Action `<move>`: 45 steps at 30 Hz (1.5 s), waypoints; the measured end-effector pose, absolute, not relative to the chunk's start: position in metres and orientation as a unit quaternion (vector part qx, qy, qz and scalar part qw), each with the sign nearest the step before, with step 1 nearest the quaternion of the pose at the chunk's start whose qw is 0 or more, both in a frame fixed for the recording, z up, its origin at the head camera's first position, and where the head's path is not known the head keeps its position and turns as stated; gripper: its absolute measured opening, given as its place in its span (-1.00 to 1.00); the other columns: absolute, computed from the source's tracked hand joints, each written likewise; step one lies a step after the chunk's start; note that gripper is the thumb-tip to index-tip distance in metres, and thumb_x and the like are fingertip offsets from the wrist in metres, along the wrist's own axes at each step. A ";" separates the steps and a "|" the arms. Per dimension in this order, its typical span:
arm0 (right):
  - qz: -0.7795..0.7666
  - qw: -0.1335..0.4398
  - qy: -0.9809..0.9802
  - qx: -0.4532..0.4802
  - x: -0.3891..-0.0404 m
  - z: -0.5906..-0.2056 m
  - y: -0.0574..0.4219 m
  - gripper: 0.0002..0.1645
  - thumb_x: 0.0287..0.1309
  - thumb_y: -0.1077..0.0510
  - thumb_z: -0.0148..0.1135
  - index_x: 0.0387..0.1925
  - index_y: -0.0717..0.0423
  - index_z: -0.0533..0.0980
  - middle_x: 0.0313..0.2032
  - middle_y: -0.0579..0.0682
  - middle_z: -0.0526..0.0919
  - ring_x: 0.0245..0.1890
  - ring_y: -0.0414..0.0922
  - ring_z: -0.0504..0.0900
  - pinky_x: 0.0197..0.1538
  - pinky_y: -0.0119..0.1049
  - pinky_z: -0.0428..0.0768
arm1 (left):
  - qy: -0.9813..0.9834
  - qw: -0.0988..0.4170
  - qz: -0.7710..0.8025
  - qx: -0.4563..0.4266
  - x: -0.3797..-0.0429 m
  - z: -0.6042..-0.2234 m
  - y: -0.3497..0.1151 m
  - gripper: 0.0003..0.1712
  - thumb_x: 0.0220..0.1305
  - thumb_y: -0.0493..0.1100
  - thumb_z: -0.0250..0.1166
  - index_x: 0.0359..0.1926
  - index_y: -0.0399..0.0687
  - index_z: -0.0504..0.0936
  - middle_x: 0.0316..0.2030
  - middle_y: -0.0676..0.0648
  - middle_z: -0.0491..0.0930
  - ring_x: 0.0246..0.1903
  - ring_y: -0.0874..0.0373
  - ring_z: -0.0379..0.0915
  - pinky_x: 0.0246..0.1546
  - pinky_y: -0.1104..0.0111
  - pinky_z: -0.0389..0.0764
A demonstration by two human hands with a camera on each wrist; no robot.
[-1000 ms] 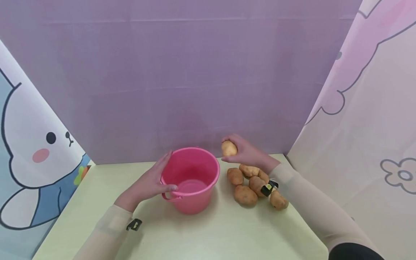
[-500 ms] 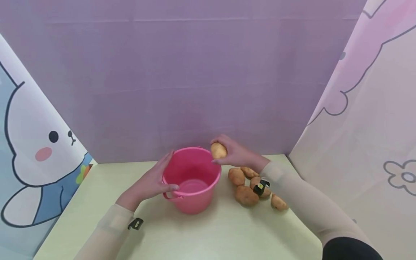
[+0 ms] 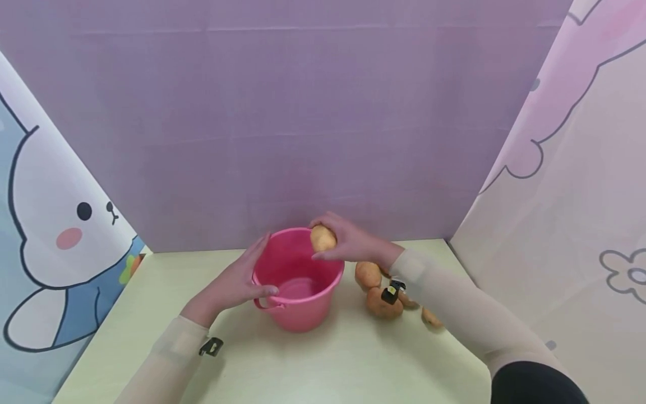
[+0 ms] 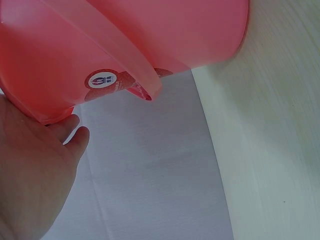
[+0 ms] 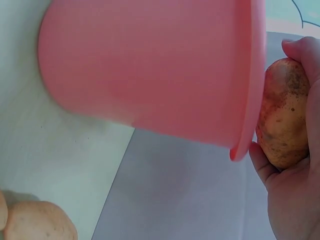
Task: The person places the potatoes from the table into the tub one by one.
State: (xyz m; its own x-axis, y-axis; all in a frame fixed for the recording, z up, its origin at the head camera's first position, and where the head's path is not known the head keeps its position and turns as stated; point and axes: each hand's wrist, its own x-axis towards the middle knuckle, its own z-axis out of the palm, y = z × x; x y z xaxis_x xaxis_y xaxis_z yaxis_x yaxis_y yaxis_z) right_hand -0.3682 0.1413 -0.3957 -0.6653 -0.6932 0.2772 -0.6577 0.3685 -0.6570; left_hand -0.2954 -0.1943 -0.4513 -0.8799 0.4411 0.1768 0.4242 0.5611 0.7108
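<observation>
A pink plastic bucket stands upright on the table, its handle hanging down the side. My left hand grips the bucket's left rim, thumb toward the near edge and fingers along the far side. Over the right part of the rim, my right hand holds a potato between thumb and fingers. The right wrist view shows this potato right at the rim, brown-spotted and oval. The visible part of the bucket's inside holds nothing.
Several potatoes lie on the pale table right of the bucket, partly hidden under the right forearm. A purple cloth backdrop rises behind the table, and printed cloth panels flank both sides.
My right hand has carried the potato left, from above the pile to over the bucket's right rim. The left hand and the bucket have stayed in place.
</observation>
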 end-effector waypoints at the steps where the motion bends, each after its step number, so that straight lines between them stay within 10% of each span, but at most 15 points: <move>1: -0.384 0.023 0.826 -0.412 -0.368 -0.396 0.139 -0.22 0.12 -0.06 0.76 0.33 -0.12 0.58 0.15 -0.11 0.58 0.01 -0.10 0.68 -0.10 -0.21 0.83 | 0.884 0.010 0.398 0.245 -0.295 -0.451 -0.194 0.56 0.10 0.36 0.70 0.84 0.16 -0.13 0.77 -0.10 -0.04 0.58 -0.39 0.21 0.12 -0.09 0.79; 45: -0.345 0.043 0.822 -0.452 -0.371 -0.407 0.104 -0.05 0.11 -0.12 0.77 0.40 0.14 0.52 0.20 -0.10 0.56 0.11 -0.14 0.64 0.09 -0.29 0.77 | 0.885 0.006 0.389 0.256 -0.296 -0.452 -0.195 0.54 0.13 0.40 0.66 0.84 0.11 -0.13 0.76 -0.09 0.00 0.55 -0.34 0.28 0.11 -0.06 0.80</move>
State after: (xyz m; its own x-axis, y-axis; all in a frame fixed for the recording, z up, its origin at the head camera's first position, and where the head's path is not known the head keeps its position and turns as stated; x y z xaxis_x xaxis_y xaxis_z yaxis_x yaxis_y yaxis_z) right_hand -0.3705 0.1040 -0.4073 -0.5880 -0.7719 0.2417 -0.7131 0.3537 -0.6053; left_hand -0.2959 -0.1951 -0.4517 -0.8685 0.4584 0.1886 0.4487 0.5656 0.6919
